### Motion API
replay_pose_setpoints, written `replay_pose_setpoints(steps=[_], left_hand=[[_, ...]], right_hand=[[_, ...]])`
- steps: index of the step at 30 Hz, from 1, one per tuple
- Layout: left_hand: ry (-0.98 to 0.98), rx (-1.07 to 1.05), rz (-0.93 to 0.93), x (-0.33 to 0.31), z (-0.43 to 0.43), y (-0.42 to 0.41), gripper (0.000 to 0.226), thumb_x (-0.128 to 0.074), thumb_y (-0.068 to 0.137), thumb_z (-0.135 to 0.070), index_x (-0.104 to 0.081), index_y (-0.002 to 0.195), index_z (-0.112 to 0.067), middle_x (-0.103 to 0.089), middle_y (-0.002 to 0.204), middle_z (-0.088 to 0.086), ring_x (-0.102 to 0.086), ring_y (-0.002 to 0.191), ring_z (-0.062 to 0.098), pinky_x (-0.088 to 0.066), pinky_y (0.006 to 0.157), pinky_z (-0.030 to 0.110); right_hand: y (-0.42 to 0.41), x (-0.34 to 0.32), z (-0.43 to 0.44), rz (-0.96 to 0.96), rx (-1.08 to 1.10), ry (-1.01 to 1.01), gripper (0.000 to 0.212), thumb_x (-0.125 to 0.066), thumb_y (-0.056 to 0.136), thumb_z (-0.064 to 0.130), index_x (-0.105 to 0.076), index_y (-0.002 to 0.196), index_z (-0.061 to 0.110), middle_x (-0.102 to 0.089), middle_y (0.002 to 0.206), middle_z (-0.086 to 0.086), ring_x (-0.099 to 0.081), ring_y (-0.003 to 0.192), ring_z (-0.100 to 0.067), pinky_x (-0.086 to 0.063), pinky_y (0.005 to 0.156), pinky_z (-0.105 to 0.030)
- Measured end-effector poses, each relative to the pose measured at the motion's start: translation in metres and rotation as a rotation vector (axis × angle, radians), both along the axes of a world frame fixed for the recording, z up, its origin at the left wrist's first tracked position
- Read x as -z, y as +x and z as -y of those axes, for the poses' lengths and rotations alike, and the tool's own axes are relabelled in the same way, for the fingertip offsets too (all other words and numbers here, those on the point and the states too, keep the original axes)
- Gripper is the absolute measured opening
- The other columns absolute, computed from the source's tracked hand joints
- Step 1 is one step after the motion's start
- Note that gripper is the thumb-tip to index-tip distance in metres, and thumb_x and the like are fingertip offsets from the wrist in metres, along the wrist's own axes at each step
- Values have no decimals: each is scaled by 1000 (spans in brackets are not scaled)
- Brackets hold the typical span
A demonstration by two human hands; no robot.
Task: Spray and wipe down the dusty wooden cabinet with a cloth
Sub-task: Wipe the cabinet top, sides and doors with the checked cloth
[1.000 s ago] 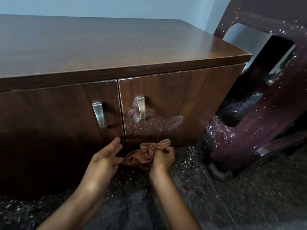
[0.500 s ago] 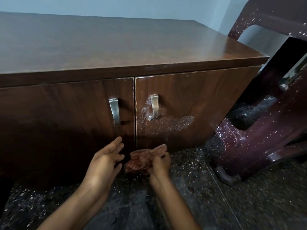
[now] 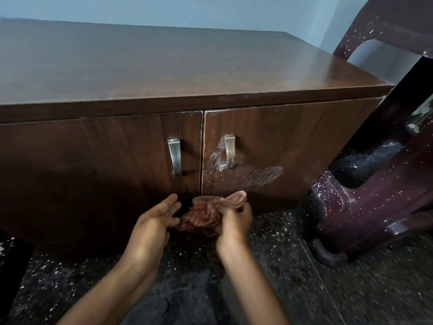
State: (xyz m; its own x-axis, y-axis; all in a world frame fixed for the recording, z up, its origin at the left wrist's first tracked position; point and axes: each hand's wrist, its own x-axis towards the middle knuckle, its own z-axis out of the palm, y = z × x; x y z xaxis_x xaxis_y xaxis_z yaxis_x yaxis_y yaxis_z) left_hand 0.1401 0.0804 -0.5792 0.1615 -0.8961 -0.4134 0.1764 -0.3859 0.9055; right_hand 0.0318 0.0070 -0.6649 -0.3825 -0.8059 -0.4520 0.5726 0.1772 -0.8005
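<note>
The dark wooden cabinet [image 3: 164,73] fills the upper view, with two doors and a metal handle on each. A whitish dusty patch [image 3: 248,175] spreads across the right door [image 3: 293,137] around and below its handle [image 3: 228,151]. Low in front of the doors, my right hand [image 3: 234,221] grips a bunched reddish striped cloth [image 3: 206,212]. My left hand [image 3: 154,221] is beside the cloth on its left, fingers straight and slightly spread, fingertips near its edge. No spray bottle is in view.
A maroon plastic chair [image 3: 375,207], speckled with white, leans close against the cabinet's right end. The dark speckled floor [image 3: 351,289] runs under my forearms. A dark object [image 3: 14,261] sits at the far left edge.
The view has shifted left, so the cabinet sits further right in frame. My hands stay low before the doors; the cloth is still bunched in my right hand.
</note>
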Motion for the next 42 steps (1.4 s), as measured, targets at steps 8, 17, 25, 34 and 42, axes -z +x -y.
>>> replay_pose_setpoints(steps=[8, 17, 25, 34, 42], left_hand=[[13, 19, 81, 1, -1, 7, 54, -33, 86, 4, -53, 127, -24, -52, 136, 0, -40, 115, 11, -24, 105, 37], [11, -20, 78, 7, 4, 6, 55, -34, 84, 4, -53, 126, -25, -54, 135, 1, -43, 122, 18, -23, 104, 38], [9, -14, 50, 2, 0, 6, 53, -34, 88, 4, -47, 133, -20, -50, 138, 1, -33, 136, 19, -20, 112, 41], [23, -58, 38, 0, 1, -8, 55, -34, 88, 6, -43, 136, -18, -45, 142, 1, -32, 137, 19, -23, 112, 40], [13, -54, 37, 2, 1, -5, 53, -35, 88, 5, -46, 134, -19, -49, 139, 0, -36, 133, 17, -25, 110, 40]], right_hand=[[-21, 34, 3, -307, 72, 53, 28, -38, 83, -17, -47, 92, 8, -53, 81, -5, -52, 75, -19, -46, 63, -21], [-2, 9, -9, -329, -34, -125, 35, -47, 78, -20, -51, 83, 14, -58, 78, -2, -52, 67, -10, -45, 60, -16], [-40, 7, 12, -391, 181, -22, 37, -40, 78, -19, -44, 77, 18, -54, 79, -4, -53, 76, -20, -48, 71, -34], [-41, -22, 14, -568, 203, -294, 42, -54, 73, -14, -52, 103, 16, -56, 113, -21, -56, 102, -33, -42, 97, -46], [-50, -8, 5, -726, 100, -203, 46, -48, 70, -15, -53, 109, 8, -47, 107, -15, -51, 102, -31, -39, 93, -12]])
